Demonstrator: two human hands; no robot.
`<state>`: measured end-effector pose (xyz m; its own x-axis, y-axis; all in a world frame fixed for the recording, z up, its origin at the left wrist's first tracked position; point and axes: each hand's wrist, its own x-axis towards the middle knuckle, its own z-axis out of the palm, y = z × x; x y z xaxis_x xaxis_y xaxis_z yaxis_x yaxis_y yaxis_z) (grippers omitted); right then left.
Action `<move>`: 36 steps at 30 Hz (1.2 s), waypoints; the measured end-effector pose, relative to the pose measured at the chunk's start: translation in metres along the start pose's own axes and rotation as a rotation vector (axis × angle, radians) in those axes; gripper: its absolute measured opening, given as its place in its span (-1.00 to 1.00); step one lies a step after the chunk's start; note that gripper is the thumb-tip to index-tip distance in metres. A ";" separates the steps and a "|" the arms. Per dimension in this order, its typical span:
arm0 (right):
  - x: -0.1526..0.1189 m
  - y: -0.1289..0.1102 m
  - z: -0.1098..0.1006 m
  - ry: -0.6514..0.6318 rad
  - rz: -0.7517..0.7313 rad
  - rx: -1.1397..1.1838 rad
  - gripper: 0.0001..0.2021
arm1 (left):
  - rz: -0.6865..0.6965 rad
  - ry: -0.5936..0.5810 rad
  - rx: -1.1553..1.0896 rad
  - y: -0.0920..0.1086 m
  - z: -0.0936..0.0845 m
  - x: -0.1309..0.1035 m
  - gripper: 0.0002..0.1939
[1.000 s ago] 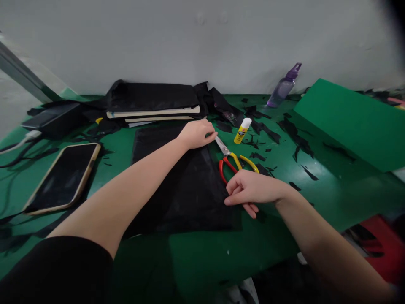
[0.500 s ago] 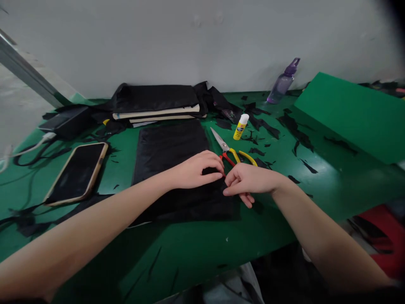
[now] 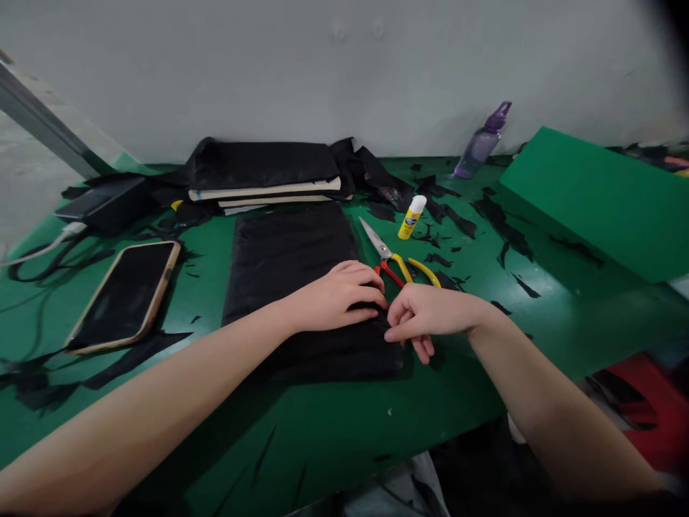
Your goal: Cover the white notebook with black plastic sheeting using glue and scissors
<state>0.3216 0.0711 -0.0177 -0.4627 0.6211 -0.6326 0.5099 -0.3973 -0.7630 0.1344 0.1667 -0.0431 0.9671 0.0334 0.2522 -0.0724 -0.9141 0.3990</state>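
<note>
- Far out to the left of your left hand, a smartphone (image 3: 125, 296) lies screen-up on the green table (image 3: 334, 431), with a dark box and cables beyond it.
- Your left hand (image 3: 336, 296) rests palm-down on the right edge of the black sheet (image 3: 293, 266), fingers curled and pressing the sheet rather than closed around anything.
- The black sheet lies flat under that hand and stretches away from it toward the wall, its near right corner just below your knuckles.
- Beyond the sheet's far end, a stack of black-covered boards (image 3: 263, 176) sits against the wall.
- Your right hand (image 3: 430, 316) meets the left at the sheet's right edge, thumb and forefinger pinched together on it; the other fingers hang loosely curled.
- Just beyond both hands lie the scissors (image 3: 395, 260), red and yellow handles nearest your knuckles, blades pointing away, untouched.
- Farther past them stands a glue stick (image 3: 412, 217), amid black paper scraps (image 3: 457, 222).
- Well off to the right of your right hand are a purple bottle (image 3: 481, 143) and a green board (image 3: 597, 201).
</note>
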 end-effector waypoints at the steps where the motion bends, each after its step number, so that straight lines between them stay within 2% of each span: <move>1: 0.000 -0.001 0.000 0.000 -0.004 0.006 -0.72 | 0.008 0.000 0.002 0.000 0.000 0.000 -0.81; 11: -0.004 -0.005 0.005 0.054 -0.062 0.076 -0.73 | -0.003 0.011 -0.139 0.008 -0.007 0.002 -0.87; 16: -0.006 -0.008 0.005 0.060 -0.100 0.037 -0.74 | -0.022 0.016 -0.243 0.003 -0.007 0.001 -0.89; 24: -0.011 -0.009 0.004 0.173 -0.225 -0.059 -0.78 | -0.086 0.029 -0.419 -0.004 -0.010 -0.001 -0.85; 31: -0.008 -0.007 0.004 0.395 -0.452 -0.232 -0.88 | -0.211 0.024 -0.535 -0.007 -0.015 -0.001 -0.78; 36: -0.001 -0.006 0.007 0.567 -0.563 -0.435 -0.90 | -0.210 0.023 -0.563 -0.010 -0.015 -0.002 -0.74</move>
<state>0.3139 0.0678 -0.0132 -0.3586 0.9311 0.0665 0.5983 0.2840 -0.7492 0.1294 0.1819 -0.0346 0.9695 0.2049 0.1342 -0.0046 -0.5328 0.8462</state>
